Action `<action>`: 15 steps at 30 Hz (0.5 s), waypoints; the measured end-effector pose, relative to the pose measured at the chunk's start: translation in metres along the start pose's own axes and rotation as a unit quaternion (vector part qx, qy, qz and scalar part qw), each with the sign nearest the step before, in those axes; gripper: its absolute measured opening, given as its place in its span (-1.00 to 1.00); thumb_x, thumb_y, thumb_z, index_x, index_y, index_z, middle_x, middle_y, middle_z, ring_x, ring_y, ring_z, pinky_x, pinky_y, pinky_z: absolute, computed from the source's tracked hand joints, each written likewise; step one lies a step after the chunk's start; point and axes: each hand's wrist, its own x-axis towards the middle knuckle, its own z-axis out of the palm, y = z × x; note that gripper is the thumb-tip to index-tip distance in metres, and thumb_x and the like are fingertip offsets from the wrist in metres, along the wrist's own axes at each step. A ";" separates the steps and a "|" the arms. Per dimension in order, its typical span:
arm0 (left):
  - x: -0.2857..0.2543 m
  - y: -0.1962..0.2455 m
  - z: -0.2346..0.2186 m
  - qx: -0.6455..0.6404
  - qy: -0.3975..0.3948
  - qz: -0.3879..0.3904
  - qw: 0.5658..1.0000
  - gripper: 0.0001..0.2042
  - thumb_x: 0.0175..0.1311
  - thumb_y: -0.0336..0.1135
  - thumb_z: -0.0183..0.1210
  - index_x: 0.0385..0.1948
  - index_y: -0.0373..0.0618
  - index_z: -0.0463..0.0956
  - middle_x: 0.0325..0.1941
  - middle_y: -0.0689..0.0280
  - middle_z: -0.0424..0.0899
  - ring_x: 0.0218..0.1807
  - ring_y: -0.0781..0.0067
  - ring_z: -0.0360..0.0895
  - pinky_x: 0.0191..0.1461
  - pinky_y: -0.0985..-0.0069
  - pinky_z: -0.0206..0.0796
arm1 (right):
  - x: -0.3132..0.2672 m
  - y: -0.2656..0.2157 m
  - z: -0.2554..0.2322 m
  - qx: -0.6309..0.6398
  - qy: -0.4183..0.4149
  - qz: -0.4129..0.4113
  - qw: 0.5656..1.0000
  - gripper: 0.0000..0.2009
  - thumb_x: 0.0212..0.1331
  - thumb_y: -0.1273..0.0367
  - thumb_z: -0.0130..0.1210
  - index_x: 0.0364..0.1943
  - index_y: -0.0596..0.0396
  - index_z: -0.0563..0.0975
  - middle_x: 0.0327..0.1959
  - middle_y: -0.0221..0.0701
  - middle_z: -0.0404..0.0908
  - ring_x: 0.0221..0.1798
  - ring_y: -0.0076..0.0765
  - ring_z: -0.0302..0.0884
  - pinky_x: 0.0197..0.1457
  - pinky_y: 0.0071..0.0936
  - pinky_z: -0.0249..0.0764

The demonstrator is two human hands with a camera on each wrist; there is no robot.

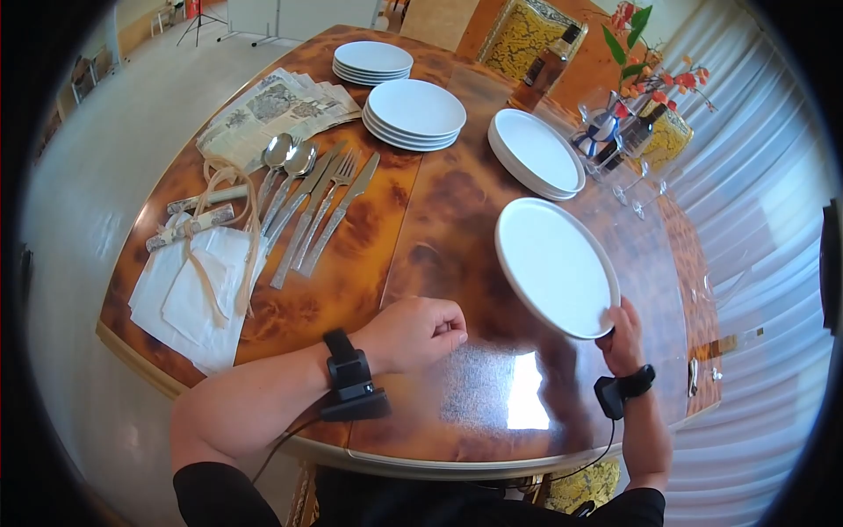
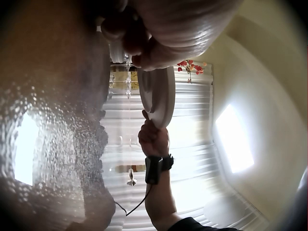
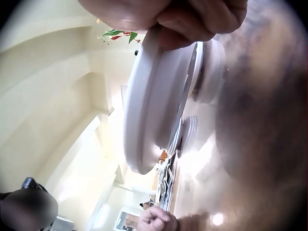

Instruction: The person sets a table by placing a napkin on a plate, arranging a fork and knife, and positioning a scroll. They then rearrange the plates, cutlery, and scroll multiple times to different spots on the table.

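A white round plate (image 1: 558, 266) is gripped at its near right rim by my right hand (image 1: 624, 337). It is held up over the table's right half, and in the right wrist view its underside and raised foot ring show beneath the fingers. My left hand (image 1: 416, 332) is over the near middle of the table, fingers loosely curled, with nothing in it. Beyond the held plate sits a stack of white deep-rimmed plates (image 1: 536, 151). Two more stacks of white plates, a nearer one (image 1: 415, 110) and a farther one (image 1: 373, 60), stand at the back.
Spoons (image 1: 299, 160), forks and knives (image 1: 357, 191) lie left of centre. Near them are printed paper sheets (image 1: 279, 108), white napkins (image 1: 189, 285) and rolled bundles with cord (image 1: 195, 227). Bottles (image 1: 543, 72), glasses (image 1: 638, 186) and flowers (image 1: 645, 70) stand at the back right.
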 end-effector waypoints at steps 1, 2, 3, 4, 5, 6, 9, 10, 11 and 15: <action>-0.001 0.003 0.000 0.004 -0.007 -0.014 1.000 -0.83 0.12 -0.31 0.06 -0.42 -0.24 0.49 -0.54 0.21 0.57 -0.47 0.36 0.52 -0.36 0.48 0.33 | -0.008 0.002 0.003 -0.002 0.008 0.008 1.000 -0.74 0.17 0.33 -0.19 -0.10 0.12 0.37 -0.59 -0.58 0.35 -0.78 -0.77 0.07 -0.79 -0.78 -0.03; -0.002 0.002 0.001 0.004 -0.002 -0.006 1.000 -0.84 0.13 -0.32 0.06 -0.42 -0.23 0.49 -0.56 0.26 0.55 -0.50 0.45 0.48 -0.38 0.53 0.31 | -0.012 0.007 0.005 0.004 0.011 0.010 1.000 -0.74 0.17 0.34 -0.20 -0.09 0.12 0.36 -0.60 -0.58 0.35 -0.78 -0.77 0.07 -0.79 -0.78 -0.04; -0.002 -0.002 0.003 0.004 0.005 0.002 1.000 -0.85 0.14 -0.32 0.07 -0.42 -0.23 0.49 -0.59 0.31 0.53 -0.52 0.54 0.44 -0.41 0.58 0.29 | -0.014 0.012 0.005 0.010 0.013 0.010 1.000 -0.74 0.18 0.35 -0.21 -0.08 0.12 0.36 -0.60 -0.58 0.35 -0.78 -0.78 0.07 -0.79 -0.78 -0.04; -0.002 -0.003 0.004 0.003 0.012 0.011 1.000 -0.85 0.15 -0.33 0.07 -0.43 -0.23 0.48 -0.61 0.36 0.50 -0.55 0.63 0.40 -0.43 0.63 0.26 | -0.016 0.015 0.007 0.015 0.014 0.011 1.000 -0.74 0.18 0.35 -0.22 -0.07 0.11 0.35 -0.60 -0.58 0.35 -0.78 -0.78 0.07 -0.79 -0.78 -0.04; -0.002 -0.004 0.005 -0.002 0.011 0.008 1.000 -0.85 0.15 -0.33 0.07 -0.42 -0.24 0.48 -0.61 0.36 0.50 -0.55 0.63 0.40 -0.43 0.63 0.26 | -0.018 0.016 0.010 0.013 0.013 0.014 1.000 -0.74 0.18 0.36 -0.22 -0.07 0.11 0.35 -0.60 -0.58 0.35 -0.78 -0.78 0.07 -0.79 -0.78 -0.04; -0.002 -0.004 0.005 -0.007 0.012 0.006 1.000 -0.85 0.15 -0.33 0.07 -0.42 -0.24 0.48 -0.61 0.36 0.50 -0.55 0.63 0.39 -0.43 0.62 0.26 | -0.020 0.016 0.013 0.011 0.010 0.017 1.000 -0.74 0.19 0.37 -0.22 -0.06 0.11 0.34 -0.60 -0.58 0.35 -0.78 -0.78 0.07 -0.79 -0.78 -0.04; -0.006 0.000 0.004 -0.017 0.012 -0.001 1.000 -0.85 0.15 -0.33 0.07 -0.42 -0.25 0.48 -0.61 0.36 0.50 -0.54 0.62 0.39 -0.43 0.62 0.26 | -0.022 0.016 0.015 -0.012 -0.012 0.028 0.999 -0.73 0.18 0.37 -0.25 -0.06 0.15 0.32 -0.54 -0.52 0.37 -0.72 -0.74 0.16 -0.74 -0.75 0.07; -0.006 0.001 0.003 -0.020 0.011 -0.004 1.000 -0.84 0.15 -0.33 0.07 -0.42 -0.25 0.48 -0.61 0.36 0.50 -0.54 0.62 0.39 -0.42 0.62 0.26 | -0.023 0.018 0.017 -0.018 -0.010 0.029 0.999 -0.73 0.19 0.37 -0.24 -0.06 0.16 0.32 -0.55 -0.52 0.37 -0.72 -0.73 0.17 -0.74 -0.74 0.08; -0.007 0.002 0.003 -0.013 0.009 -0.005 1.000 -0.84 0.14 -0.33 0.07 -0.41 -0.25 0.48 -0.59 0.31 0.52 -0.52 0.54 0.43 -0.40 0.57 0.29 | -0.023 0.019 0.018 -0.025 -0.007 0.029 0.999 -0.73 0.20 0.37 -0.24 -0.06 0.16 0.31 -0.55 -0.51 0.37 -0.71 -0.72 0.18 -0.74 -0.74 0.09; -0.008 0.003 0.001 0.006 -0.001 -0.001 1.000 -0.83 0.12 -0.33 0.05 -0.40 -0.26 0.49 -0.54 0.21 0.56 -0.47 0.38 0.51 -0.35 0.48 0.34 | -0.029 0.016 0.020 -0.088 -0.042 0.069 0.993 -0.71 0.22 0.35 -0.20 -0.01 0.18 0.28 -0.57 -0.46 0.42 -0.71 -0.67 0.25 -0.71 -0.74 0.16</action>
